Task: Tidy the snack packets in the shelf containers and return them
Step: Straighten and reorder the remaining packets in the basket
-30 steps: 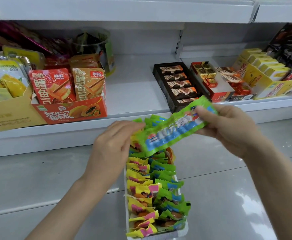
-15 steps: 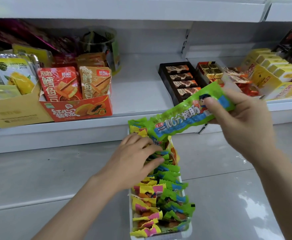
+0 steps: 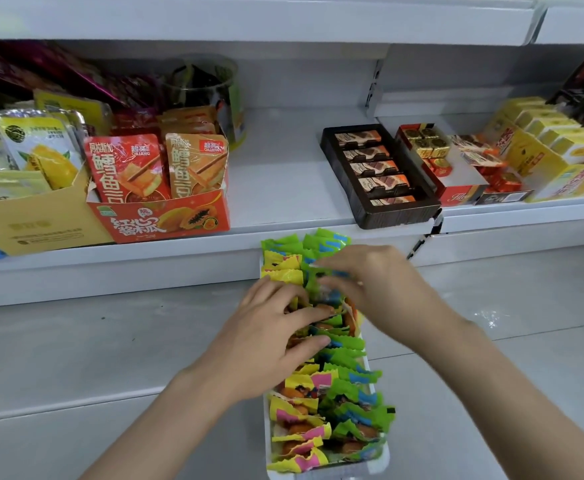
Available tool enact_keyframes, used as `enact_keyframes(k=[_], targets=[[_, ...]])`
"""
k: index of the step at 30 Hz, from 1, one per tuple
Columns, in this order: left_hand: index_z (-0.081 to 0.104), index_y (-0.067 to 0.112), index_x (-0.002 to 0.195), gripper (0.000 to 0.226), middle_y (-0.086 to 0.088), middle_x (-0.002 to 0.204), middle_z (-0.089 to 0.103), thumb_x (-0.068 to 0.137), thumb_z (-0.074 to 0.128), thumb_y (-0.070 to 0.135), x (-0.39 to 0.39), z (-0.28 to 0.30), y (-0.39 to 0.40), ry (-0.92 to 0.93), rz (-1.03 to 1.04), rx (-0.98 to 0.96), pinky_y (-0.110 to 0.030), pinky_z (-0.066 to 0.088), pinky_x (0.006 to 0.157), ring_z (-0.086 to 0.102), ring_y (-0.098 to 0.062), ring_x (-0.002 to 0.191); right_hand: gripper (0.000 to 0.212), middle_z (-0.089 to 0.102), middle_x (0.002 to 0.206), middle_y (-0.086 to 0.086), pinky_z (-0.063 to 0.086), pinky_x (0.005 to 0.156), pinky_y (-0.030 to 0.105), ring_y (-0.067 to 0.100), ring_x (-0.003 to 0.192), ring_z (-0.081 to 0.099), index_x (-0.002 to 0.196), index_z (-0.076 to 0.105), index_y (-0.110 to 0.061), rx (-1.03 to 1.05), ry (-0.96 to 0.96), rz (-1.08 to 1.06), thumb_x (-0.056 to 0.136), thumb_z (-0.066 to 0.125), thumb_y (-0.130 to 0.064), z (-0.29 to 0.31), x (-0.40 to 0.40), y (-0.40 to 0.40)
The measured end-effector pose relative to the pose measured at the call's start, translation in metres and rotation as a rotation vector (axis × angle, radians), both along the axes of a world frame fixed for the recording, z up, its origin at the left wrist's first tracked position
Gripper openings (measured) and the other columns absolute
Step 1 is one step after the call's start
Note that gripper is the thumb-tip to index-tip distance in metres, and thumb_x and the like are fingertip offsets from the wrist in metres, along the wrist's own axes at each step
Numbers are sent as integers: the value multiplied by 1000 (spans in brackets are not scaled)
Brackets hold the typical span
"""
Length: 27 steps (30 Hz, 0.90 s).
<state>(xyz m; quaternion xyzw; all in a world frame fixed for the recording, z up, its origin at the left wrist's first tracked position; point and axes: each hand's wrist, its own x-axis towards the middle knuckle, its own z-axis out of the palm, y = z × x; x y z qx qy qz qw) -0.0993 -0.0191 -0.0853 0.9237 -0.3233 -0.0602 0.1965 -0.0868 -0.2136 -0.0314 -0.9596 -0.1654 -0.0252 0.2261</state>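
Head view: left hand (image 3: 276,336) presses flat on the packets (image 3: 335,393) in the tray (image 3: 382,460); right hand (image 3: 370,282) fingers' grasp unclear. Hard pushing could spill packets over the tray's rim.

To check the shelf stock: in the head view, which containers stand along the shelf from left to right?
Yellow cardboard box → red papaya box → dark chocolate tray → red box of gold sweets → yellow display box.

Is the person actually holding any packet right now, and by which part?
Cannot be told. Both the left hand and the right hand are down among the snack packets in the white tray, fingers blurred.
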Motion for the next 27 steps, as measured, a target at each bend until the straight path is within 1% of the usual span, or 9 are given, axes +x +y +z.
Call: enact_keyframes(k=[3, 5, 7, 12, 14, 17, 19, 23, 27], targets=[[56, 42, 136, 57, 11, 128, 50, 94, 27, 66, -1, -1, 1, 8, 4, 2, -36, 31, 112, 37, -14, 126, 25, 62, 112, 3, 44, 88, 28, 19, 106, 59, 118, 73, -22, -76, 82, -65, 96, 63, -25, -18, 0, 4], [53, 44, 138, 56, 12, 130, 48, 94, 26, 66, -1, -2, 2, 10, 8, -1, -34, 29, 113, 35, -12, 128, 19, 69, 101, -1, 47, 83, 29, 16, 97, 62, 109, 76, -26, 5, 48, -185, 90, 70, -25, -22, 0, -1], [53, 45, 138, 56, 12, 134, 45, 94, 26, 67, -2, -3, 3, 12, 14, -13, -32, 25, 114, 33, -11, 129, 11, 69, 88, -5, 46, 76, 29, 14, 88, 61, 95, 77, -32, 17, 29, -251, 85, 75, -30, -24, 0, -3], [58, 44, 131, 53, 6, 148, 30, 92, 31, 66, -3, -3, 1, 31, 44, -68, -34, 25, 112, 30, -16, 131, 10, 69, 90, -2, 39, 77, 27, 17, 93, 58, 94, 76, -32, -78, 93, -226, 87, 71, -36, -34, 4, 9], [57, 45, 131, 51, 10, 154, 28, 92, 32, 66, -1, -2, 2, 33, 19, -62, -34, 21, 114, 27, -13, 135, 7, 70, 84, -7, 42, 75, 27, 11, 84, 57, 90, 77, -32, -9, 77, -217, 86, 73, -35, -32, 5, 5], [54, 47, 133, 51, 18, 150, 39, 93, 29, 66, 3, -3, 1, 28, -10, -35, -33, 18, 115, 29, -8, 135, 4, 71, 81, -14, 39, 67, 20, -1, 65, 51, 87, 79, -29, 118, -22, -244, 86, 75, -31, -23, 10, -10], [54, 47, 133, 52, 21, 146, 43, 92, 28, 67, 2, -3, 1, 34, 4, -58, -31, 17, 114, 30, -7, 134, 7, 67, 90, -8, 39, 68, 22, 2, 69, 46, 91, 79, -26, 80, -73, -256, 85, 77, -28, -19, 16, -18], [54, 48, 135, 53, 24, 146, 42, 92, 28, 67, -1, -6, 1, 46, 14, -74, -32, 17, 116, 29, -6, 134, 17, 55, 99, -2, 49, 81, 36, 13, 86, 55, 98, 79, -24, 37, 39, -228, 82, 79, -31, -26, 19, -12], [57, 45, 133, 52, 23, 144, 46, 92, 31, 65, -1, -5, 0, 47, 6, -92, -34, 21, 115, 32, -8, 131, 30, 53, 106, -1, 49, 85, 37, 18, 98, 58, 105, 76, -24, -16, 62, -233, 79, 81, -40, -29, 23, -3]])
